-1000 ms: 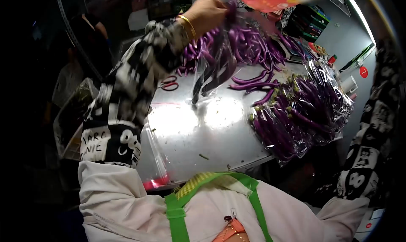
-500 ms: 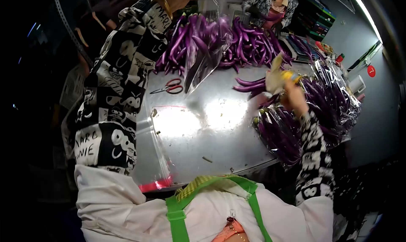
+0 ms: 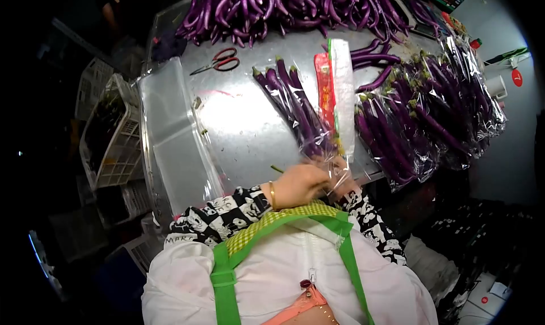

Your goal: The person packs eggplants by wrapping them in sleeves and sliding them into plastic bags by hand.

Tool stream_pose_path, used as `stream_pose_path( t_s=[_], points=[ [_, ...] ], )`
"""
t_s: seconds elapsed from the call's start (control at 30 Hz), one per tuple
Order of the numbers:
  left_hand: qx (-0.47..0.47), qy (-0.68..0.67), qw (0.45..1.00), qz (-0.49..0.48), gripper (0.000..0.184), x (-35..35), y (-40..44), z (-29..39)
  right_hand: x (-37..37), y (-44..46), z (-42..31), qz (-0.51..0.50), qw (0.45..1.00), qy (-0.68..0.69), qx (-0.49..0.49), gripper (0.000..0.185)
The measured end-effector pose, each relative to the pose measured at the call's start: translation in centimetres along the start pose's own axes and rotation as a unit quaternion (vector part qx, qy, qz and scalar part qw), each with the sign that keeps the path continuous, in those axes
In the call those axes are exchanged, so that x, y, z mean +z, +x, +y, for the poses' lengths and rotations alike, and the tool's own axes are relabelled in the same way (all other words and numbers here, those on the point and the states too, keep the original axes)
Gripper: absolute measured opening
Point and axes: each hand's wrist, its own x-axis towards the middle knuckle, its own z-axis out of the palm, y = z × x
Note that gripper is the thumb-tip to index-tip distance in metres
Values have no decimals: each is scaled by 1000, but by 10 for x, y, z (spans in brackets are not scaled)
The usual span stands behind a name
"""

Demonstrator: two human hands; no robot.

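So the eggplants (image 3: pixel 289 101) in the clear film (image 3: pixel 313 150) are lying mid-desk (image 3: pixel 238 154), stems pointing far and a bit left, with the near end right at the hands. The left hand (image 3: pixel 298 184) looks curled closed on the plastic. The right hand (image 3: pixel 344 183) is half behind shiny film and blurred, so I can't tell what it's gripping.

My worry is that film: it looks thin, so a hard tug or twist there could split it. I also can't make out whether it covers the stems, and if it doesn't, tipping the bundle could let some slide out. The red-and-white wrapper (image 3: pixel 343 98) is just right of it, close enough to get snagged. Everything's happening by the near edge too, so a slip could mean a drop. And the scissors (image 3: pixel 222 62) point left toward the flat clear bags (image 3: pixel 170 120); one careless shove could nick those.
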Motion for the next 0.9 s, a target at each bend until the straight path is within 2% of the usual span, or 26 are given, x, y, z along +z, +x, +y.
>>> stream_pose_path(
  t_s=[0.03,0.07,0.13,0.2,0.23,0.3,0.37,0.4,0.43,0.47,0.53,0.57,0.63,0.67,0.7,0.73,0.77,0.8,0.83,0.87,0.9],
  points=[
    [-25,-19,999,36,12,-1,-7,2,-32,12,-3,-5,988,-124,-90,51],
    [-49,-36,996,71,13,-3,-13,5,-52,19,-2,-10,953,-246,-178,52],
    [-62,-23,996,55,16,-19,-10,19,27,-12,12,-83,958,-176,-209,42],
    [-15,-7,997,80,15,-30,-1,31,43,7,10,-118,937,-259,-201,37],
    [-10,40,996,76,13,-24,-3,16,49,14,10,-129,929,-284,-199,36],
    [-26,75,992,99,13,-36,4,22,56,14,16,-101,854,-463,-216,39],
    [-56,148,977,146,9,-42,-6,11,65,19,20,-78,743,-626,-222,43],
    [-60,147,977,142,9,-43,-17,9,57,27,29,-24,888,-433,-154,48],
    [-108,153,969,162,9,-44,-28,8,50,35,37,51,972,-192,-123,55],
    [-153,159,958,184,8,-44,-37,8,46,26,35,53,973,-190,-123,55],
    [-153,148,956,203,9,-33,-53,7,38,-12,26,74,995,-50,-45,63],
    [-150,170,951,210,9,-28,-60,8,41,-24,25,81,995,-48,-41,63],
    [-153,188,947,213,8,-19,-69,11,51,-44,27,27,980,-172,-98,58],
    [-159,198,945,208,14,-16,-71,11,53,-45,32,32,980,-169,-96,58],
    [-164,209,942,204,19,-13,-72,11,57,-42,39,108,900,-387,-169,51],
    [-165,207,943,203,19,-8,-73,10,59,-39,45,175,761,-581,-230,44],
    [-189,229,922,247,31,-1,-73,7,54,-31,48,171,711,-611,-302,24],
    [-212,250,899,289,43,5,-73,4,51,-33,52,175,712,-610,-300,24],
    [-241,290,881,285,64,9,-74,1,50,-39,58,215,681,-612,-340,23],
    [-243,287,882,284,64,13,-78,-3,52,-44,64,252,648,-612,-378,26],
    [-375,59,876,298,65,18,-81,-8,54,-55,76,271,622,-617,-399,32]
  ],
)
